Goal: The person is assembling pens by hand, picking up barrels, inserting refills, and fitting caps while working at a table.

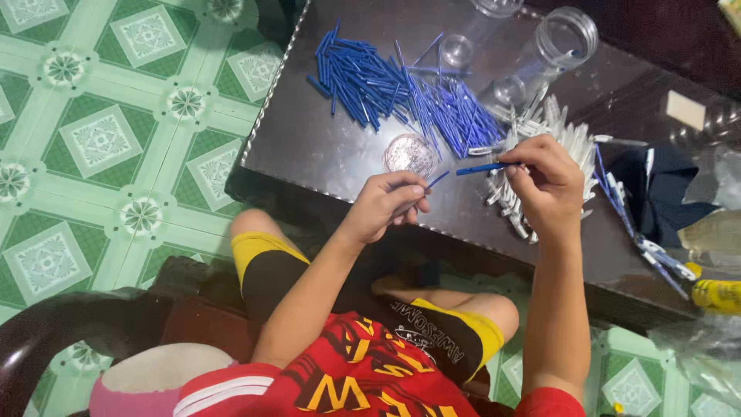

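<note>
The right hand (549, 185) pinches a slim blue plastic pen barrel (480, 167); just beside it, the left hand (388, 202) grips a thin blue refill (437, 180), above the dark surface (324, 147).

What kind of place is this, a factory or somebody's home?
Probably a home used for piecework, not a factory. A patterned green tiled floor surrounds a low dark table heaped with blue pen tubes and white pen parts; the left hand and right hand hold small blue pieces.
</note>
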